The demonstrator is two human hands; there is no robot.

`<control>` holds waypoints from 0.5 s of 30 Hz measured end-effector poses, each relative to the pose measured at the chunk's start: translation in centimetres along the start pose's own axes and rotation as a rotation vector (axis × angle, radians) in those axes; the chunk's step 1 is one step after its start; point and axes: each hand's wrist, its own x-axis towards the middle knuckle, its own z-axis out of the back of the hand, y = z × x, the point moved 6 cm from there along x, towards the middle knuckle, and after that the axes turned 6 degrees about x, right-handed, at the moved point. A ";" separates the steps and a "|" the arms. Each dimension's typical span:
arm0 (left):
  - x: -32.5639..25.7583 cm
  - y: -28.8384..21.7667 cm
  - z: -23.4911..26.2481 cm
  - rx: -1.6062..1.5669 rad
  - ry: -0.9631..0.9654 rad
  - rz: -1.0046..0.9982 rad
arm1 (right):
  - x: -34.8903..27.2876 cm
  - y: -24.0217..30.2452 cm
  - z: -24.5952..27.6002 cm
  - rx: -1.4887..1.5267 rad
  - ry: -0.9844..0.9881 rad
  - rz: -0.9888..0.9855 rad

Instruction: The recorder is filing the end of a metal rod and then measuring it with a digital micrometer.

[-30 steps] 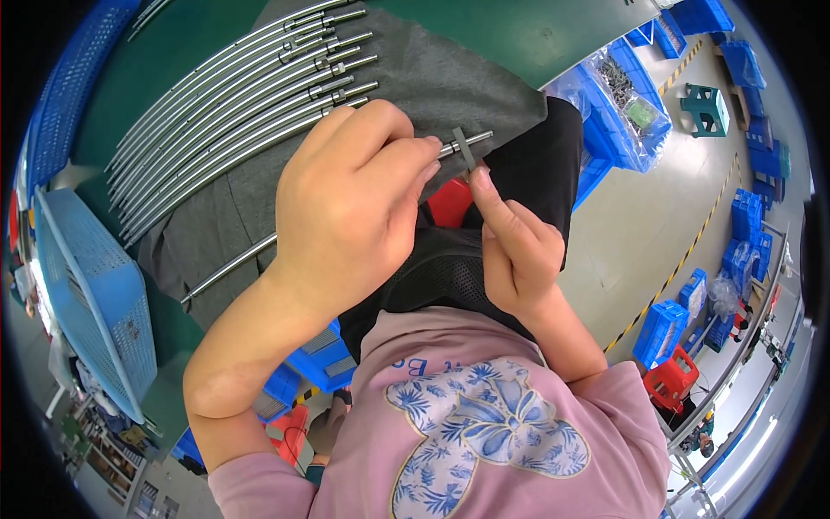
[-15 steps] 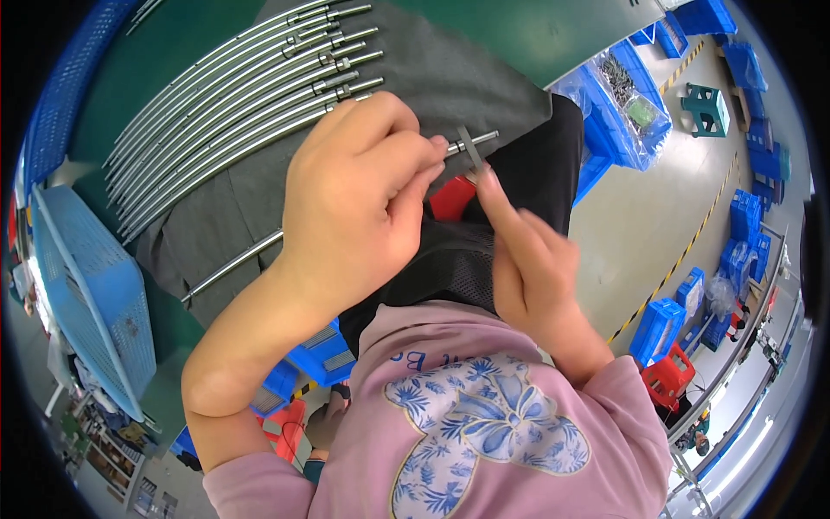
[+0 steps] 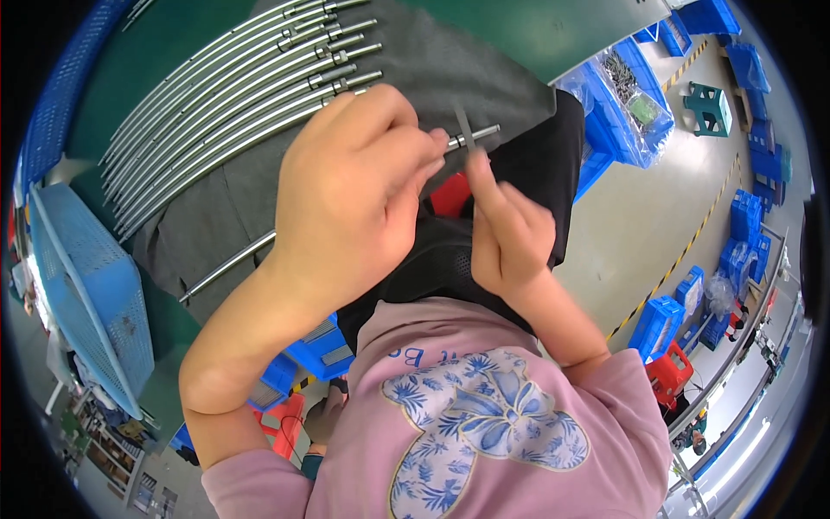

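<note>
My left hand (image 3: 354, 195) is closed around a long thin steel rod (image 3: 226, 265) that runs from lower left across the grey mat (image 3: 246, 186); the rod's tip pokes out past my fingers. My right hand (image 3: 510, 233) pinches a small flat metal piece (image 3: 464, 130) at that rod tip, fingers pointing up. Several more steel rods (image 3: 225, 78) with stepped ends lie side by side on the mat behind my hands.
A green tabletop (image 3: 553, 30) runs under the mat. A light blue mesh basket (image 3: 82, 285) stands at the left. Blue bins (image 3: 614, 99) with bagged parts sit on the floor at right; more blue bins and a red crate (image 3: 670, 376) lie farther right.
My right hand has shifted slightly up along the rod tip and re-gripped the small metal piece. My left hand keeps hold of the rod in about the same place.
</note>
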 end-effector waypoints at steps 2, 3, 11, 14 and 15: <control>0.1 -0.3 -0.1 0.047 0.019 -0.027 | -1.9 -0.6 0.1 0.048 -0.075 -0.011; 0.2 -0.4 -0.1 0.039 0.023 -0.037 | -1.6 -0.5 0.2 0.029 -0.115 0.027; 0.1 -0.4 -0.2 0.084 0.023 -0.085 | -1.0 -0.9 -0.6 0.071 -0.115 0.070; -0.2 -0.3 0.0 0.051 0.005 -0.046 | 0.2 -0.4 -0.8 0.062 -0.090 0.082; 0.0 -0.3 0.0 0.051 0.001 -0.054 | -1.4 -0.9 -0.8 0.069 -0.112 0.055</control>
